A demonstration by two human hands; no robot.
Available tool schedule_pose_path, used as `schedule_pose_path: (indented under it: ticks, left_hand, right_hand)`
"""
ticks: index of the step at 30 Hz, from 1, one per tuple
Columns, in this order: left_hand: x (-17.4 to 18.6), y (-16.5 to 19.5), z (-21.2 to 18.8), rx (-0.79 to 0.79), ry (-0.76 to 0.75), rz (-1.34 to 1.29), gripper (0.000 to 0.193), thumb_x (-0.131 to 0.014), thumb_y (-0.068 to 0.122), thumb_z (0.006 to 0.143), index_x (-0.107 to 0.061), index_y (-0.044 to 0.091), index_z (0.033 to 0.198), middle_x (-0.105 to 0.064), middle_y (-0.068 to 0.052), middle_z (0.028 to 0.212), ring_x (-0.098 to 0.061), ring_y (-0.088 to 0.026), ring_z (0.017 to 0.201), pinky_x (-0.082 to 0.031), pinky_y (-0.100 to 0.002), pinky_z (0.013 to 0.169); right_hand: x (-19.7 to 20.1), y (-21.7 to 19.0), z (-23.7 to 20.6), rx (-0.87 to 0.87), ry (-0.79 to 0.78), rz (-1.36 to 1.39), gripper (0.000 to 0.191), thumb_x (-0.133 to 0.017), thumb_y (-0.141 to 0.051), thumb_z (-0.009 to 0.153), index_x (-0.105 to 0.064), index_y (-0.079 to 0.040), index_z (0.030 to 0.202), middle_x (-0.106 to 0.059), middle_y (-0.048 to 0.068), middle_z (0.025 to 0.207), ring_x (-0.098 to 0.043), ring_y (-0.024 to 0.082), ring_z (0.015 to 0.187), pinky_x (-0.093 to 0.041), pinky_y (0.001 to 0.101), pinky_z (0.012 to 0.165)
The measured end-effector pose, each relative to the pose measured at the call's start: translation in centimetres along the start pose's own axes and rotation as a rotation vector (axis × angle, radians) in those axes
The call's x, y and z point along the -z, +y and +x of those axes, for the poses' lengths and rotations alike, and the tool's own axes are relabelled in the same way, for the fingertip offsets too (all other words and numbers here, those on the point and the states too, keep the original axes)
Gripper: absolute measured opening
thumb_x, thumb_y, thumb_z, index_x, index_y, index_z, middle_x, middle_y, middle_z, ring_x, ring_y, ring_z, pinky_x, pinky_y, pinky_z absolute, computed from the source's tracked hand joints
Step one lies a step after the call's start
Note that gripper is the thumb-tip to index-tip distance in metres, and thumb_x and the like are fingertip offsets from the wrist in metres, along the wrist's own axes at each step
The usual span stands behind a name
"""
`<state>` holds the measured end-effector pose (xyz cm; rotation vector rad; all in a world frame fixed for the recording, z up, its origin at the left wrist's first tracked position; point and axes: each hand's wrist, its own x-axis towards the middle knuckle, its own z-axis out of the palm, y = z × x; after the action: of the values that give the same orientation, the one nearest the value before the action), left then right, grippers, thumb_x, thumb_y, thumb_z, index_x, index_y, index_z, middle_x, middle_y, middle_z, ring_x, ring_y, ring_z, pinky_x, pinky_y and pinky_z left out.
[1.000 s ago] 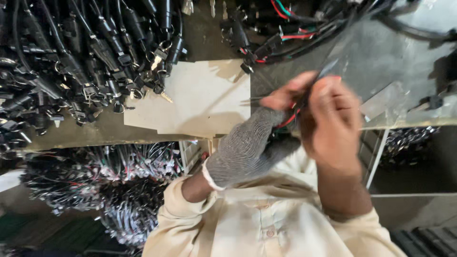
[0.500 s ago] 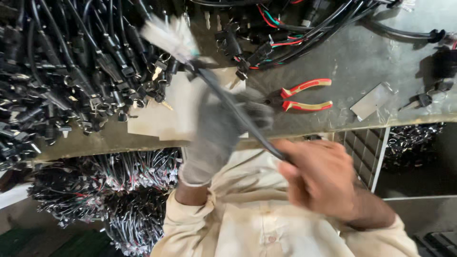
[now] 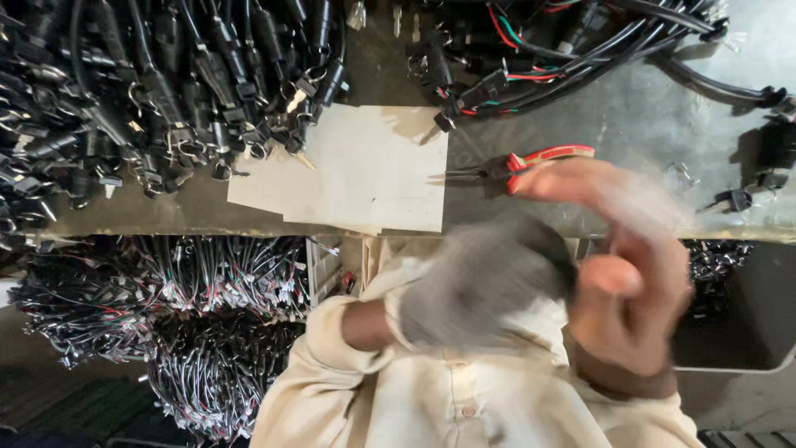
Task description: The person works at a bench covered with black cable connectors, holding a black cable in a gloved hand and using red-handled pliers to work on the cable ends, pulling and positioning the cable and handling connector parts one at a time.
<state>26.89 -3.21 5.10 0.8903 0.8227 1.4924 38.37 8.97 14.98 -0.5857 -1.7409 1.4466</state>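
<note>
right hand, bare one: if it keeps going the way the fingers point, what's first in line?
Likely the red-handled pliers on the grey bench. The right hand is blurred, fingers aimed up-left toward them; height above the bench is unclear. The gloved left hand sits lower-left, out of that line.

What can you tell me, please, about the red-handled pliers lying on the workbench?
The pliers lie flat on the grey metal workbench, just right of the pale cardboard sheet. The dark metal nose points left towards the sheet; the two red grips with lighter trim spread slightly apart towards the right. The lower grip is partly hidden behind the blurred bare right hand. Whether that hand touches them cannot be told.
</note>
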Motion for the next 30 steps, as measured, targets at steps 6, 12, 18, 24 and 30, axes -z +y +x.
schedule_pose_path:
  ticks: [6, 12, 18, 24, 30]
  left_hand:
    - [-4.5, 1.3, 0.7, -0.005, -0.185, 0.423, 0.014, -0.056, 0.021, 0.113, -0.066, 0.011, 0.113, -0.073, -0.005, 0.1, -0.074, -0.022, 0.09, -0.059, -0.032, 0.079]
    - [-2.7, 2.8, 1.2, 0.02, -0.115, 0.361, 0.016, -0.056, 0.023, 0.109, -0.062, 0.009, 0.114, -0.071, -0.004, 0.097, -0.072, -0.023, 0.083, -0.056, -0.032, 0.076]
    - [1.4, 1.8, 1.6, 0.132, 0.143, 0.315, 0.024, -0.065, 0.024, 0.108, -0.066, 0.002, 0.117, -0.071, -0.003, 0.097, -0.067, -0.014, 0.089, -0.056, -0.03, 0.079]
    - [4.6, 3.8, 1.8, 0.162, 0.2, -0.155, 0.037, -0.064, 0.026, 0.109, -0.065, -0.001, 0.134, -0.068, 0.0, 0.105, -0.059, -0.007, 0.09, -0.049, -0.025, 0.085]
    - [3.3, 3.8, 2.9, -0.138, 0.477, 0.522, 0.026, -0.08, 0.008, 0.095, -0.068, 0.007, 0.119, -0.07, -0.007, 0.114, -0.058, -0.021, 0.108, -0.049, -0.034, 0.094]
  right_hand:
    - [4.5, 0.6, -0.5, -0.037, -0.092, 0.453, 0.026, -0.059, -0.043, 0.096, -0.06, -0.022, 0.081, -0.066, -0.006, 0.073, -0.062, 0.018, 0.078, -0.046, 0.0394, 0.08]
    - [8.7, 6.4, -2.7, 0.166, -0.018, 0.442, 0.02, -0.062, -0.038, 0.09, -0.056, -0.023, 0.079, -0.063, -0.01, 0.073, -0.061, 0.013, 0.075, -0.042, 0.0339, 0.075]
    - [8.2, 9.2, 0.3, 0.161, 0.21, 0.329, 0.028, -0.042, -0.034, 0.112, -0.06, -0.013, 0.103, -0.065, 0.003, 0.095, -0.057, 0.021, 0.091, -0.043, 0.0339, 0.086]
    - [0.3, 10.2, 1.8, -0.211, -0.155, 0.151, 0.041, -0.041, -0.025, 0.118, -0.048, -0.001, 0.15, -0.062, 0.008, 0.13, -0.063, 0.02, 0.121, -0.051, 0.0382, 0.114]
    - [-0.3, 11.6, -4.0, -0.307, -0.278, -0.021, 0.042, -0.062, -0.015, 0.108, -0.054, 0.001, 0.146, -0.066, 0.007, 0.113, -0.06, 0.015, 0.098, -0.049, 0.0238, 0.093]
